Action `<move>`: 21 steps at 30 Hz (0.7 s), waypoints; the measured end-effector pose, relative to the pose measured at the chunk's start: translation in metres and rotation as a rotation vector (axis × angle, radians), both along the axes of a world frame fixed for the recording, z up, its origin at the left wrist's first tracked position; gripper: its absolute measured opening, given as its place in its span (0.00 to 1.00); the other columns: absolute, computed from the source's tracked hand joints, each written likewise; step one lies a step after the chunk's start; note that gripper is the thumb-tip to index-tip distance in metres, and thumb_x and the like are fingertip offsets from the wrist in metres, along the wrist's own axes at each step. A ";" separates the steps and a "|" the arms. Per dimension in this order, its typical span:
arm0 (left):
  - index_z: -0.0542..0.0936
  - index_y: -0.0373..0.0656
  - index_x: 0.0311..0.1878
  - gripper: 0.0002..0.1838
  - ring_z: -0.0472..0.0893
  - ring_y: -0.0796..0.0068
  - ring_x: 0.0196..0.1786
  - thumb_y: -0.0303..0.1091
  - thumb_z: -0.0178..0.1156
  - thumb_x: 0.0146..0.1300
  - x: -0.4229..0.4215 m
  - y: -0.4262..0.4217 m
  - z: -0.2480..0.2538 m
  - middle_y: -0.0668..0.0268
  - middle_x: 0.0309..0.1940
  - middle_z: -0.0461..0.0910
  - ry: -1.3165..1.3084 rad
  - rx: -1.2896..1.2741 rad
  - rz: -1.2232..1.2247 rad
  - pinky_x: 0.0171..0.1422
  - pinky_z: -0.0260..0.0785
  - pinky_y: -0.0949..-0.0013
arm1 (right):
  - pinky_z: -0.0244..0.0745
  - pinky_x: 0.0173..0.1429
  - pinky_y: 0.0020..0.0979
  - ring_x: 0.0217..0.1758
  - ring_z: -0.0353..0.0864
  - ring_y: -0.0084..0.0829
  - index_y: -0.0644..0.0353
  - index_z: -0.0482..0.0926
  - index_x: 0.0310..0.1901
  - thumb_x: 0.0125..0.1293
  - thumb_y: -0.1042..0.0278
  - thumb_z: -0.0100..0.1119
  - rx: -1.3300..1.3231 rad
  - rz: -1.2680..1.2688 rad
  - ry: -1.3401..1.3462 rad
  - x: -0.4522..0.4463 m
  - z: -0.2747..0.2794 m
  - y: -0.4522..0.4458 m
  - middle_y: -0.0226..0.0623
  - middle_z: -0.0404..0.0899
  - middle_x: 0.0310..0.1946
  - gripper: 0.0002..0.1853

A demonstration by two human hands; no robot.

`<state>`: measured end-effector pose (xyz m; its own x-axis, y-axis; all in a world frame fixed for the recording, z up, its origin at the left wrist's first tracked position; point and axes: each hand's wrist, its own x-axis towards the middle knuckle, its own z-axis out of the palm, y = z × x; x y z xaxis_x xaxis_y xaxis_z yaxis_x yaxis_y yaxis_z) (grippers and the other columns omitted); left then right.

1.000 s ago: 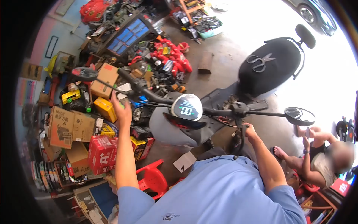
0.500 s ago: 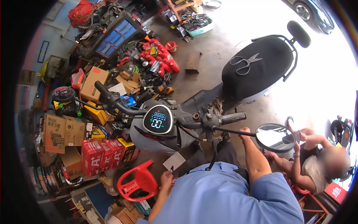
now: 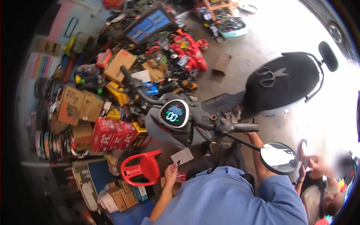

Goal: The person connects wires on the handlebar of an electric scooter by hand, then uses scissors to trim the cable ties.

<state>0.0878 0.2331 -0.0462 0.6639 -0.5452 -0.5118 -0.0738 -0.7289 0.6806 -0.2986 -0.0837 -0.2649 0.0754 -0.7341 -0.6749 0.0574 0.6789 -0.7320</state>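
A grey electric scooter stands in front of me, its round display lit and its black seat at the upper right. Metal scissors lie on that seat. My left hand is low, with loosely bent fingers and nothing visible in it, between a red plastic chair and a small red-and-white box. Just above it is a white card with a black mark. My right hand is mostly hidden behind the scooter's right handlebar grip, so its fingers cannot be made out.
Cardboard boxes, red cartons and piled parts crowd the left side. The round mirror sticks out over my right arm. Another person sits at the lower right. A wooden block lies on the floor beyond the scooter.
My left hand has come down from beside the left handlebar to near the chair. My right hand has shifted to behind the right grip. The view has swung and the handlebars have turned.
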 end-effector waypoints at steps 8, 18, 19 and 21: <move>0.76 0.38 0.49 0.10 0.80 0.79 0.44 0.25 0.55 0.67 0.016 -0.090 0.072 0.66 0.41 0.81 -0.101 -0.403 0.084 0.44 0.70 0.76 | 0.63 0.15 0.29 0.15 0.73 0.31 0.59 0.71 0.22 0.60 0.73 0.51 0.206 0.300 0.266 -0.060 -0.011 0.074 0.38 0.74 0.17 0.08; 0.74 0.40 0.53 0.12 0.80 0.76 0.47 0.31 0.55 0.68 0.059 -0.197 0.133 0.65 0.45 0.80 0.020 -0.671 0.030 0.45 0.70 0.74 | 0.74 0.28 0.30 0.26 0.81 0.32 0.60 0.75 0.38 0.59 0.73 0.54 0.366 0.145 0.213 -0.059 0.063 0.123 0.38 0.79 0.28 0.06; 0.74 0.40 0.53 0.12 0.80 0.76 0.46 0.31 0.55 0.68 0.065 -0.208 0.130 0.65 0.45 0.80 0.036 -0.689 0.022 0.45 0.70 0.74 | 0.74 0.28 0.28 0.26 0.80 0.31 0.60 0.75 0.39 0.60 0.73 0.53 0.344 0.121 0.183 -0.055 0.070 0.124 0.38 0.79 0.29 0.06; 0.74 0.40 0.53 0.13 0.80 0.76 0.45 0.31 0.55 0.68 0.079 -0.227 0.119 0.66 0.44 0.80 0.085 -0.740 -0.016 0.44 0.70 0.75 | 0.73 0.27 0.27 0.26 0.80 0.30 0.61 0.74 0.39 0.61 0.73 0.52 0.308 0.046 0.168 -0.047 0.090 0.132 0.38 0.78 0.29 0.06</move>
